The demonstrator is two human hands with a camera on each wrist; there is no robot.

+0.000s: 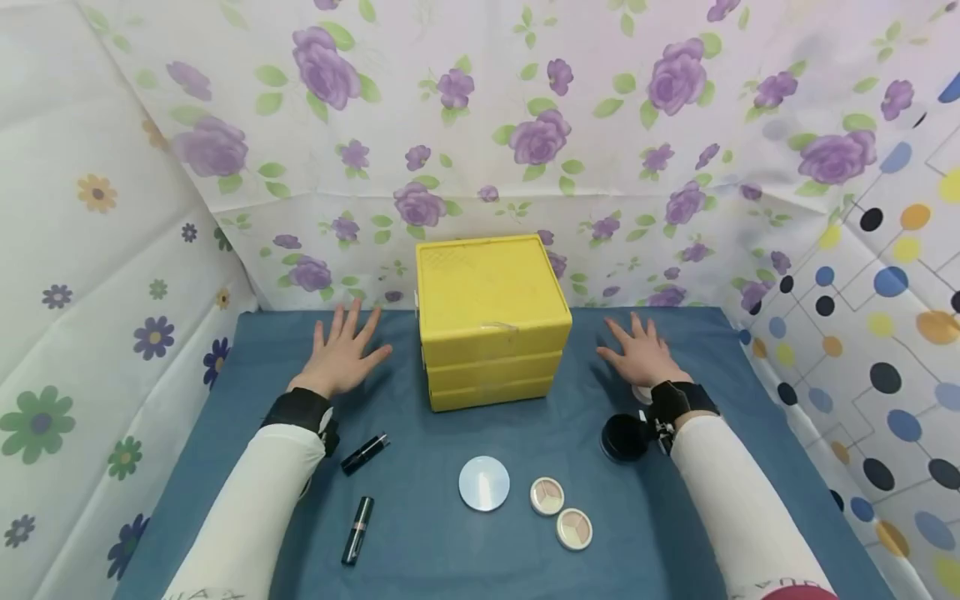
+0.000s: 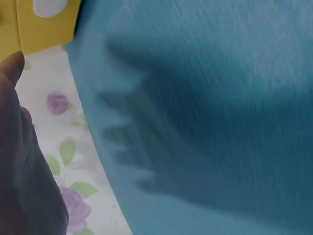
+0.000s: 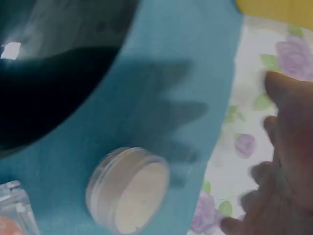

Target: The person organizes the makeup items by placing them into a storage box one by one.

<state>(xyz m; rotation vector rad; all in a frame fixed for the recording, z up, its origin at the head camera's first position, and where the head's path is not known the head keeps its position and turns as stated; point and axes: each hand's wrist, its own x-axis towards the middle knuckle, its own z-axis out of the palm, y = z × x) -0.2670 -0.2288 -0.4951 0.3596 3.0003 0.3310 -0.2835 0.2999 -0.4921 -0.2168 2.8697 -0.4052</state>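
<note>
My left hand [image 1: 342, 354] is held over the blue cloth, left of a yellow box [image 1: 491, 292], with fingers spread and nothing in them. In the left wrist view its shadow falls on the cloth. To the right of the box, my right hand [image 1: 643, 357] is also spread and holds nothing. Near the right wrist lies a round black container [image 1: 624, 438], partly covered by the wrist strap. A small round pale jar [image 3: 142, 196] with clear sides stands close by; the right hand mostly hides it in the head view.
Two dark cosmetic tubes [image 1: 365, 454] lie at the left. Front centre are a round pale disc [image 1: 483, 483] and two round three-shade palettes [image 1: 547, 496]. A clear case with pink contents [image 3: 12, 215] shows in the right wrist view. Patterned cloth walls [image 1: 480, 100] enclose the table.
</note>
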